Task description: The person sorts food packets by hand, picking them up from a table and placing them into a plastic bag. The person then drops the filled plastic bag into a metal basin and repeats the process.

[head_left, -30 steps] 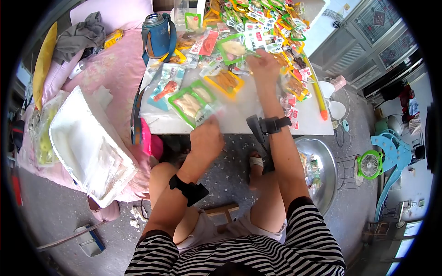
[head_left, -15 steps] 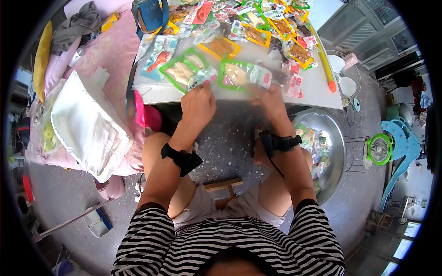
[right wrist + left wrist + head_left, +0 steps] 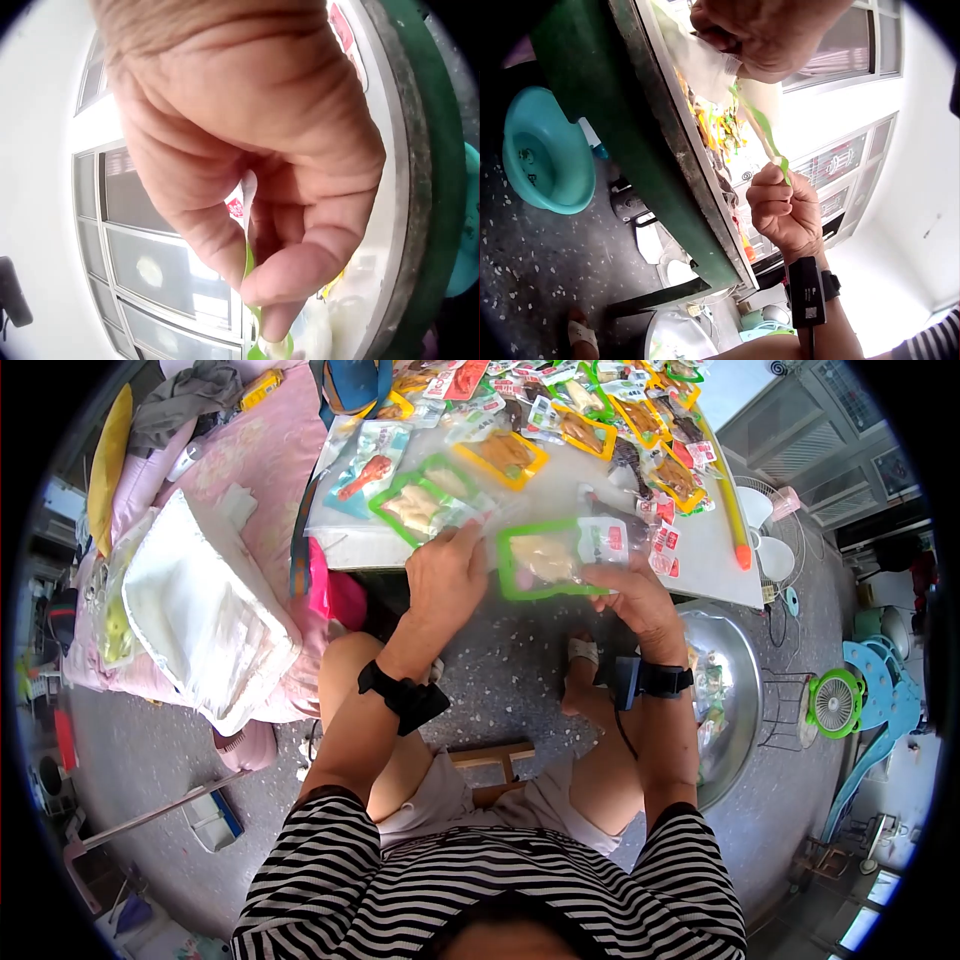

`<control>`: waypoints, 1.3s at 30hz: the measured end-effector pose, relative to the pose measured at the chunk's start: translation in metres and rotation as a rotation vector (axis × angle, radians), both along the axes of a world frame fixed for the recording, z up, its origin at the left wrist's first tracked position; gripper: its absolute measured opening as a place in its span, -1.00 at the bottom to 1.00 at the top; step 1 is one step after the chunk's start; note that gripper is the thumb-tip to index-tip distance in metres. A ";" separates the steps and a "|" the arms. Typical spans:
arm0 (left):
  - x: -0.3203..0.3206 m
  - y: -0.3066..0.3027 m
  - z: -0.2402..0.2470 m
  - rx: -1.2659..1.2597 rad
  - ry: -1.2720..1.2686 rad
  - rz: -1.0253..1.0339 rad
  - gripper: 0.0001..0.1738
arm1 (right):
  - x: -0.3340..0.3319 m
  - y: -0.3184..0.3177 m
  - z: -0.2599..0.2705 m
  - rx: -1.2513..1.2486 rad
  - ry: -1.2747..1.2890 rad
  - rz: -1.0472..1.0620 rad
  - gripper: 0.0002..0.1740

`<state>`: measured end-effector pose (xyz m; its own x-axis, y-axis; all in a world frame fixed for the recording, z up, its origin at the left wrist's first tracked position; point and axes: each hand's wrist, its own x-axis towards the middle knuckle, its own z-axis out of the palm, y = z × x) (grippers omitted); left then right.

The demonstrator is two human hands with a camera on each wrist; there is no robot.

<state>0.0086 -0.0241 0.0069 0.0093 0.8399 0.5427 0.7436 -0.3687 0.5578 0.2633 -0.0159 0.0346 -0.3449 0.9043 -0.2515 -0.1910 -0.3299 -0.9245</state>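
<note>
In the head view my right hand [image 3: 642, 596] pinches one end of a green-edged snack packet [image 3: 541, 559] with pale meat inside, held flat in front of the table's near edge. The right wrist view shows that packet edge-on [image 3: 250, 259] between thumb and fingers. My left hand [image 3: 443, 578] grips the near end of other green-edged packets [image 3: 412, 505], fanned over the table and slightly blurred. From the left wrist, the left hand [image 3: 769, 34] holds pale plastic, and the right hand [image 3: 786, 210] pinches the packet beyond it.
Many colourful packets [image 3: 580, 430] are heaped across the back and right of the white table [image 3: 365, 550]. A metal basin [image 3: 735, 700] with packets stands on the floor at right. A white foam box [image 3: 190, 610] sits on the pink bedding at left. A blue bottle [image 3: 352, 385] stands behind.
My right hand has come from the heap toward me with a green-edged packet, now in front of the table edge. The left hand keeps its grip on the other packets.
</note>
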 end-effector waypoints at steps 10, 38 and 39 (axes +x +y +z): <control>0.004 -0.002 -0.001 0.025 0.112 0.010 -0.75 | -0.085 -0.002 -0.021 0.361 -0.218 -0.394 -0.89; 0.007 0.009 -0.005 -0.049 0.083 0.083 -0.71 | -0.095 -0.017 -0.034 0.017 0.027 -0.400 -0.77; 0.007 0.008 -0.005 -0.024 0.103 0.076 -0.73 | -0.095 -0.018 -0.034 -0.015 0.019 -0.375 -0.76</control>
<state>0.0160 -0.0158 0.0015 -0.0006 0.8528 0.5223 0.8228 -0.2965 0.4850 0.1682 -0.0340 0.0009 0.0045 0.9651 -0.2620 -0.3181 -0.2470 -0.9153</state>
